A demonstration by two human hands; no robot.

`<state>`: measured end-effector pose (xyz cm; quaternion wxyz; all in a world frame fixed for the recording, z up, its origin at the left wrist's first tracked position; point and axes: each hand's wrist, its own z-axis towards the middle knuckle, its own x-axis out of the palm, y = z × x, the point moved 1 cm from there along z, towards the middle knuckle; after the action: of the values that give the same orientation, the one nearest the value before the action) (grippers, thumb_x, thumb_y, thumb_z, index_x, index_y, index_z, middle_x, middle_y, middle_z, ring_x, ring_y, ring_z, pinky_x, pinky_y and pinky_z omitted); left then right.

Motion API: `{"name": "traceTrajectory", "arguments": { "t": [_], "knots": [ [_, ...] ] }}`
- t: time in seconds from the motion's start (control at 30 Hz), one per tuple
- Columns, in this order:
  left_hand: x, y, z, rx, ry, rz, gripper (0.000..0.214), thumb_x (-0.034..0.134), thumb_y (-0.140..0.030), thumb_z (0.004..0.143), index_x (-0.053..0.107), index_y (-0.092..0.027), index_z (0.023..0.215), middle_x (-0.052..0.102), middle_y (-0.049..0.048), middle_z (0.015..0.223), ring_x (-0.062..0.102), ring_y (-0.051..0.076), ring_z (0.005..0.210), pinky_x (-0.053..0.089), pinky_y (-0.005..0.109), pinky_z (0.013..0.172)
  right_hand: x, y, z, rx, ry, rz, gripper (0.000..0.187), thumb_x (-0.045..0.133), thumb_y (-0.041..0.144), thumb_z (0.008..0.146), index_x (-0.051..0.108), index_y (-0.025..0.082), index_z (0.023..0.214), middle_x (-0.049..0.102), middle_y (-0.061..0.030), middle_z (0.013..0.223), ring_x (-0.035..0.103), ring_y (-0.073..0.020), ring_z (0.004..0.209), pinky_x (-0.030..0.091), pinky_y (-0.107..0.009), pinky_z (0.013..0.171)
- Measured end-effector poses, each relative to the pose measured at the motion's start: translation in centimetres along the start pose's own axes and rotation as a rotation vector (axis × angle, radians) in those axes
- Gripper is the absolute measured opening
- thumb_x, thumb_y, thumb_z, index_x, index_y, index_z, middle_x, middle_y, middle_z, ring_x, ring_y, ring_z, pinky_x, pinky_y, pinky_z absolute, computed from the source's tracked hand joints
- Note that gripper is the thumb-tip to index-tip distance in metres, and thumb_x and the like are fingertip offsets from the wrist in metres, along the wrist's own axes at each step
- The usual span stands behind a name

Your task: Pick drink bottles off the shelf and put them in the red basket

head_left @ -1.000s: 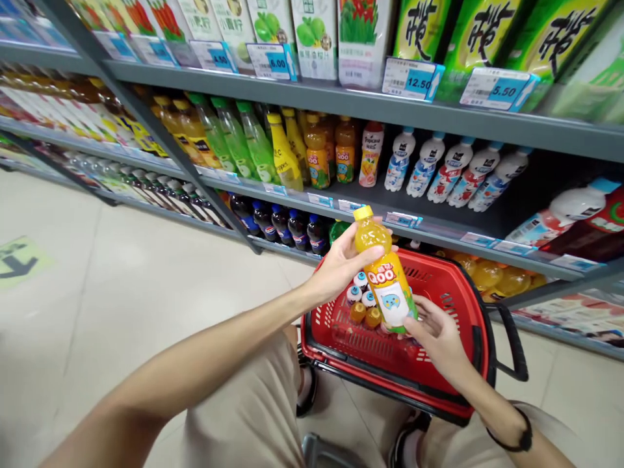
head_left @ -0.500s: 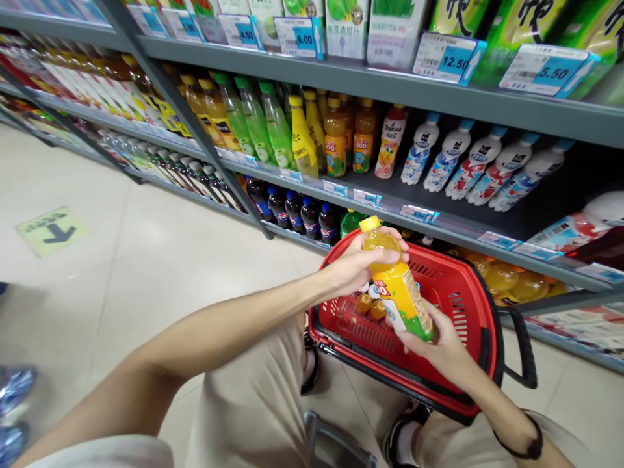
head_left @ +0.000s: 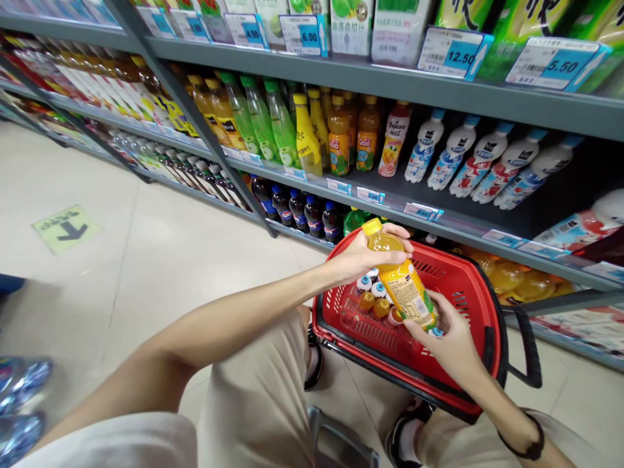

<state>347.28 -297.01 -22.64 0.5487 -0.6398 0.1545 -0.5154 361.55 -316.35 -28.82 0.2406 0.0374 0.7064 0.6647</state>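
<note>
I hold an orange juice bottle (head_left: 400, 279) with a yellow cap, tilted over a red shopping basket (head_left: 468, 292). My left hand (head_left: 363, 255) wraps its neck and shoulder. My right hand (head_left: 451, 344) supports its lower end, fingers around the base. The bottle's back label with small print faces me. Inside the basket lie several small bottles (head_left: 373, 296) with white and orange caps, right under the held bottle.
Grey shelves (head_left: 390, 81) of drinks run ahead: green and orange bottles, white yoghurt bottles (head_left: 468, 162), dark cola bottles (head_left: 297, 208) lower down. Tiled floor with an arrow sticker (head_left: 65, 227) lies to the left. Someone's shiny shoes (head_left: 19, 403) show at the far left edge.
The bottle has been turned in my hands: its front logo faced me before, now the back label does. The view shifted slightly and the shoes at the left came into sight.
</note>
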Motion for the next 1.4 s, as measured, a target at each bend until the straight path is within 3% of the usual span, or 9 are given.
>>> {"name": "traceTrajectory", "arguments": {
  "t": [0.23, 0.37, 0.6, 0.8, 0.9, 1.03, 1.13, 1.27, 1.4],
  "knots": [
    [0.1, 0.0, -0.2, -0.005, 0.026, 0.035, 0.043, 0.094, -0.029, 0.072, 0.070, -0.019, 0.106, 0.076, 0.0062, 0.106, 0.071, 0.018, 0.097, 0.055, 0.036, 0.091, -0.9, 0.5, 0.0, -0.131, -0.301, -0.255, 0.068, 0.091, 0.055, 0.071, 0.060, 0.022, 0.121, 0.072, -0.0144, 0.118, 0.072, -0.0322, 0.104, 0.062, -0.047, 0.088],
    [0.0, -0.1, -0.3, 0.012, 0.043, 0.047, 0.041, 0.093, -0.030, 0.073, 0.070, -0.019, 0.105, 0.076, 0.0073, 0.109, 0.071, 0.020, 0.102, 0.054, 0.037, 0.095, -0.7, 0.4, 0.3, -0.138, -0.346, -0.211, 0.067, 0.092, 0.052, 0.070, 0.058, 0.022, 0.119, 0.068, -0.0142, 0.119, 0.069, -0.0320, 0.105, 0.061, -0.047, 0.088],
    [-0.4, -0.2, -0.4, 0.027, 0.076, 0.114, 0.030, 0.088, -0.030, 0.080, 0.072, -0.021, 0.103, 0.076, 0.0068, 0.114, 0.071, 0.019, 0.103, 0.054, 0.037, 0.097, 0.3, 0.5, 0.7, -0.021, -0.205, 0.080, 0.065, 0.096, 0.050, 0.064, 0.056, 0.025, 0.109, 0.073, -0.0095, 0.111, 0.072, -0.0288, 0.100, 0.062, -0.041, 0.084],
    [0.0, -0.9, -0.6, 0.035, 0.078, 0.131, 0.029, 0.088, -0.033, 0.079, 0.073, -0.020, 0.100, 0.077, 0.0077, 0.110, 0.072, 0.020, 0.099, 0.055, 0.036, 0.096, 0.6, 0.6, 0.8, 0.105, -0.005, 0.237, 0.057, 0.097, 0.054, 0.061, 0.062, 0.025, 0.096, 0.077, -0.0065, 0.098, 0.072, -0.0259, 0.090, 0.060, -0.036, 0.082],
    [0.0, -1.2, -0.6, 0.036, 0.084, 0.105, 0.030, 0.088, -0.033, 0.080, 0.073, -0.019, 0.102, 0.077, 0.0079, 0.109, 0.072, 0.020, 0.100, 0.055, 0.036, 0.096, 0.8, 0.2, 0.6, 0.144, 0.052, 0.290, 0.058, 0.094, 0.060, 0.063, 0.067, 0.024, 0.098, 0.077, -0.0069, 0.094, 0.069, -0.0239, 0.080, 0.058, -0.033, 0.070],
    [-0.4, -1.1, -0.6, 0.024, 0.083, 0.081, 0.037, 0.089, -0.032, 0.080, 0.072, -0.020, 0.111, 0.078, 0.0081, 0.111, 0.073, 0.020, 0.101, 0.054, 0.036, 0.097, 1.1, 0.0, 0.2, 0.243, 0.146, 0.403, 0.057, 0.087, 0.064, 0.071, 0.072, 0.022, 0.106, 0.075, -0.0059, 0.083, 0.058, -0.0179, 0.056, 0.046, -0.029, 0.047],
    [-0.5, -0.9, -0.7, 0.005, 0.077, 0.065, 0.046, 0.089, -0.033, 0.079, 0.071, -0.021, 0.120, 0.078, 0.0086, 0.114, 0.073, 0.021, 0.102, 0.055, 0.036, 0.097, 1.2, 0.8, 0.0, 0.256, 0.220, 0.550, 0.049, 0.080, 0.065, 0.077, 0.075, 0.019, 0.095, 0.073, -0.0064, 0.072, 0.053, -0.0157, 0.049, 0.040, -0.028, 0.044],
    [-0.2, -1.0, -0.8, -0.010, 0.105, 0.040, 0.053, 0.088, -0.033, 0.082, 0.069, -0.023, 0.130, 0.077, 0.0093, 0.119, 0.073, 0.022, 0.108, 0.054, 0.036, 0.101, 0.6, 2.5, 0.3, 0.307, 0.227, 0.726, 0.058, 0.059, 0.071, 0.087, 0.077, 0.016, 0.091, 0.069, -0.0086, 0.065, 0.044, -0.0132, 0.042, 0.028, -0.025, 0.038],
    [0.1, -1.1, -0.7, 0.001, 0.106, 0.080, 0.055, 0.088, -0.037, 0.082, 0.071, -0.022, 0.133, 0.077, 0.0099, 0.122, 0.073, 0.025, 0.112, 0.053, 0.037, 0.104, -0.1, 3.3, 0.6, 0.400, 0.249, 0.777, 0.061, 0.051, 0.072, 0.089, 0.077, 0.017, 0.091, 0.059, -0.0043, 0.052, 0.039, -0.0126, 0.037, 0.018, -0.023, 0.035]
  ]
}}
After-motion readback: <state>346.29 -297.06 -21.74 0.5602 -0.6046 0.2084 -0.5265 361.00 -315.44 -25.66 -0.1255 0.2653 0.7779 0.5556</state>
